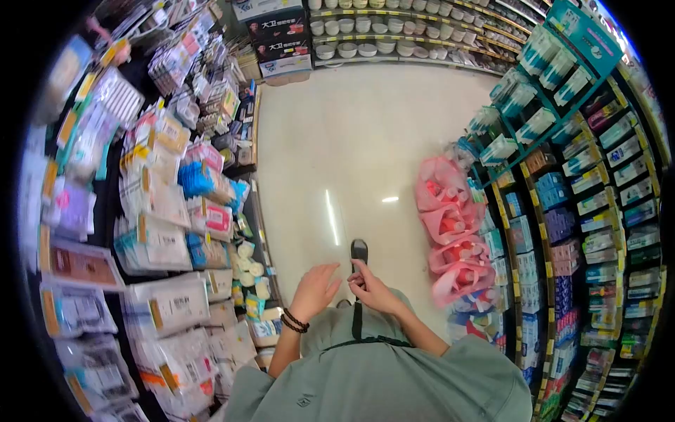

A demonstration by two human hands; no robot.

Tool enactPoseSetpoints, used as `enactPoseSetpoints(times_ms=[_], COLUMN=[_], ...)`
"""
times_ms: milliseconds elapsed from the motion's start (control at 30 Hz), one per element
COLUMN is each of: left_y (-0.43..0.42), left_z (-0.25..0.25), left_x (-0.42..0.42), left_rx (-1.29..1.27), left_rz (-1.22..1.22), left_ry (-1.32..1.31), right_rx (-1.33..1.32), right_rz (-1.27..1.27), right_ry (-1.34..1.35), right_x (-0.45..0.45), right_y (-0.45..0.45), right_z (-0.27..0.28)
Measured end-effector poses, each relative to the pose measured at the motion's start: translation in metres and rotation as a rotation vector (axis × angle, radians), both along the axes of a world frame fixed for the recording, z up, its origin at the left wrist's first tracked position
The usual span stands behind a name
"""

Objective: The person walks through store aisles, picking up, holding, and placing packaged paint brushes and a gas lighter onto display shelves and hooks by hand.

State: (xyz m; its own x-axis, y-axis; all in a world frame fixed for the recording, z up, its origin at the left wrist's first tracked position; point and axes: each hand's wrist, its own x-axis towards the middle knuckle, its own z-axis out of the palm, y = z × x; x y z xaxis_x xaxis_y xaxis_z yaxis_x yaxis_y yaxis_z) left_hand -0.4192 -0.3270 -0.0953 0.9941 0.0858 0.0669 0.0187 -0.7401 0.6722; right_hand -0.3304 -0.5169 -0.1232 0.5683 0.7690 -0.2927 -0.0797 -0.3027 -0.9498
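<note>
My left hand [315,290], with a dark bead bracelet [295,321] at the wrist, is held in front of my body. Its fingers are stretched out and nothing is in them. Close beside it, a small gap away, my right hand [375,290] has the index finger extended and the others partly bent, and I see nothing held there. Both hands hover over the green-grey clothing [351,373] I wear, with a black shoe [359,250] just beyond them on the pale floor [337,141].
Racks of packaged goods [169,302] line the left side. Along the right stand shelves of small boxes [555,225], with pink plastic bags [453,218] on the floor before them. Bowls [348,49] fill the far shelves, next to stacked cartons [281,35].
</note>
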Motion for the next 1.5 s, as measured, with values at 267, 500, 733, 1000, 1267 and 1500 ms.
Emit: enactPoseSetpoints(times_ms=[267,500,733,1000,1267,1500], left_y=[0.058,0.162,0.216,0.334,0.533,0.656], left_z=[-0.017,0.057,0.099,0.048,0.034,0.069], left_x=[0.151,0.335,0.443,0.568,0.725,0.843], left_rx=[-0.056,0.095,-0.238,-0.15,0.075,0.141], left_rz=[-0.154,0.125,0.147,0.015,-0.097,-0.053], left_ry=[0.334,-0.007,-0.091,-0.105,0.098,-0.014], right_rx=[0.086,0.275,0.389,0.325,0.235,0.485], right_rz=[0.106,-0.103,-0.302,-0.403,-0.452,-0.49], right_ry=[-0.051,0.256,0.835,0.949,0.948,0.892], right_x=[0.195,0.368,0.489,0.584,0.762,0.878], right_y=[0.102,0.191,0.266,0.402,0.569,0.677], right_z=[-0.021,0.017,0.011,-0.022,0.022,0.041])
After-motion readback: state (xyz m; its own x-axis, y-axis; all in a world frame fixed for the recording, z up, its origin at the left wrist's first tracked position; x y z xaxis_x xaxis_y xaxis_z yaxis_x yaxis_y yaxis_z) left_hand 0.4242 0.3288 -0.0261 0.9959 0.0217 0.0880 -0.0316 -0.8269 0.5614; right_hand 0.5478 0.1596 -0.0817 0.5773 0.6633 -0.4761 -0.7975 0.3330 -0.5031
